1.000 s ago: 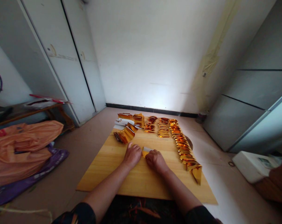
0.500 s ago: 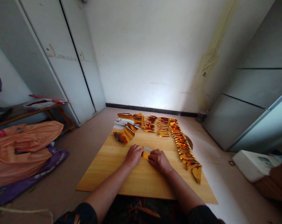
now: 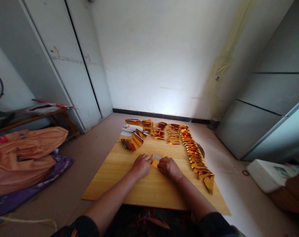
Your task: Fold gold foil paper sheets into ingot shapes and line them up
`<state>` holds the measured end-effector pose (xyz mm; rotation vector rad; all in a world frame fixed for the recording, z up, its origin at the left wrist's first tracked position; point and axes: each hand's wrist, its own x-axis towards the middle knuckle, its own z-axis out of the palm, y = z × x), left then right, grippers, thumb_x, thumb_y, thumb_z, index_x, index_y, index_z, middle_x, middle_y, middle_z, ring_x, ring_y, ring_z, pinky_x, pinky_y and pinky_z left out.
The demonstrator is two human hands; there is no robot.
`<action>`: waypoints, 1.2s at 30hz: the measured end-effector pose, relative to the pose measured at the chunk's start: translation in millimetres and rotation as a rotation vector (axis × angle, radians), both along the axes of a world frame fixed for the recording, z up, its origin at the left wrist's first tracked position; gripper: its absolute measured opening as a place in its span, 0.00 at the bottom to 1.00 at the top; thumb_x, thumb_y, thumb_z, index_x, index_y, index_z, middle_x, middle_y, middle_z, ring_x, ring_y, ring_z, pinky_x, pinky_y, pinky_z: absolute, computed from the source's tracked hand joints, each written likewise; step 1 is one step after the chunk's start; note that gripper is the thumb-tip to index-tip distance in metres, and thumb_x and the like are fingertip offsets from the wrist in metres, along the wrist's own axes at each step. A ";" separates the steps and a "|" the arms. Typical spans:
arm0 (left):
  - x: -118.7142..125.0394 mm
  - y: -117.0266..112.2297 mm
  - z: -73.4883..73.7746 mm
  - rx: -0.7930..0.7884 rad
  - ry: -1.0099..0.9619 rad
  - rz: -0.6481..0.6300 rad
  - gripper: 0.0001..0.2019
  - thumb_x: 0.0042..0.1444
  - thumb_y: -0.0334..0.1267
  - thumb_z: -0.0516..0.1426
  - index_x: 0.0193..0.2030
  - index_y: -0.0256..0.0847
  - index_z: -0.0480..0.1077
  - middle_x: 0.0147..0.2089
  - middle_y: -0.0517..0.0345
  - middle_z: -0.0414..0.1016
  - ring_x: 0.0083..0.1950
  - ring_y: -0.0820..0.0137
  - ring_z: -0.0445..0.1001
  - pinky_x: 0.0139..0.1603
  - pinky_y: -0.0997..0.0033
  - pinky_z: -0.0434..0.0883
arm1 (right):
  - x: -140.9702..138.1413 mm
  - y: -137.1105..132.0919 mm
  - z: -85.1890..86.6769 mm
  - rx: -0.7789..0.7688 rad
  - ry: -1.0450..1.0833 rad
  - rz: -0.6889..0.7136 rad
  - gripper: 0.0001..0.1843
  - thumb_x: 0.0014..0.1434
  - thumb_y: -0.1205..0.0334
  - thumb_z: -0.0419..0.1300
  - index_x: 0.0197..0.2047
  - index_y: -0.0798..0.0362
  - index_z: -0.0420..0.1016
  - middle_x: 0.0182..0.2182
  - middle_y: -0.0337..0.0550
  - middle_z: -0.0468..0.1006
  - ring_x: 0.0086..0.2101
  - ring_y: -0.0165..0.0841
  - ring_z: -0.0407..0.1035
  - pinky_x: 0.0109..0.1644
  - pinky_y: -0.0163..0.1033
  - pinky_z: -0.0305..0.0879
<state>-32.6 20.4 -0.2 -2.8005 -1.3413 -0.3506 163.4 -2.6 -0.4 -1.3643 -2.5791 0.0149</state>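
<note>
Between my hands, a sheet of gold foil paper (image 3: 154, 163) with a pale grey strip along its far side lies on the wooden board (image 3: 109, 179). My left hand (image 3: 142, 164) has its fingers closed on the sheet's left end. The right end is under the curled fingers of my right hand (image 3: 169, 168). Beyond my left hand stands a curved stack of gold foil sheets (image 3: 134, 141). To the right, folded gold foil pieces (image 3: 194, 154) run in a long overlapping row, with two shorter rows (image 3: 173, 134) farther back.
White rolled paper (image 3: 132, 128) and more gold sheets (image 3: 147, 125) sit at the board's far left. An orange bag (image 3: 28, 154) lies on a purple one (image 3: 40, 182) on the floor at left. A white box (image 3: 268, 174) is at right, near a grey refrigerator (image 3: 260, 125).
Both hands stay on the foil sheet in nearly the same place. The whole view has shifted slightly; the stacks and rows have not moved on the board.
</note>
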 end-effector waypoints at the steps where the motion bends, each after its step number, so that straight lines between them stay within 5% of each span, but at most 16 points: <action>1: 0.8 0.1 0.7 0.004 0.008 0.002 0.08 0.58 0.33 0.53 0.38 0.39 0.74 0.37 0.52 0.74 0.44 0.63 0.69 0.45 0.63 0.65 | 0.0 1.3 -0.2 0.003 -0.014 0.007 0.11 0.62 0.63 0.55 0.32 0.50 0.77 0.33 0.40 0.75 0.36 0.30 0.63 0.37 0.35 0.50; 7: 6.7 -4.2 3.9 0.036 0.026 0.037 0.09 0.55 0.40 0.57 0.36 0.37 0.74 0.36 0.49 0.73 0.43 0.61 0.70 0.45 0.62 0.66 | -3.3 5.6 -4.7 0.025 0.046 -0.030 0.11 0.62 0.65 0.55 0.29 0.52 0.75 0.32 0.41 0.75 0.35 0.30 0.64 0.37 0.35 0.50; 13: 12.3 -7.2 -1.6 0.079 0.030 0.074 0.08 0.57 0.35 0.54 0.36 0.36 0.74 0.36 0.47 0.74 0.43 0.61 0.70 0.46 0.60 0.66 | 3.6 13.6 -6.6 -0.077 0.225 -0.006 0.12 0.62 0.66 0.53 0.30 0.53 0.74 0.30 0.40 0.74 0.33 0.29 0.66 0.38 0.33 0.54; 20: 11.1 -12.8 -0.9 0.080 0.025 0.057 0.09 0.59 0.36 0.52 0.38 0.37 0.73 0.37 0.47 0.74 0.43 0.61 0.69 0.45 0.59 0.65 | 17.5 9.8 -12.9 -0.046 0.329 0.057 0.07 0.57 0.61 0.61 0.40 0.51 0.77 0.39 0.44 0.77 0.40 0.33 0.67 0.44 0.37 0.59; 36: -2.8 -14.4 -5.9 0.089 0.122 -0.027 0.12 0.64 0.37 0.47 0.47 0.43 0.71 0.52 0.47 0.72 0.49 0.61 0.69 0.49 0.60 0.62 | 1.9 17.9 -8.4 -0.123 0.314 -0.241 0.09 0.60 0.61 0.57 0.31 0.53 0.77 0.31 0.41 0.75 0.35 0.30 0.67 0.40 0.33 0.58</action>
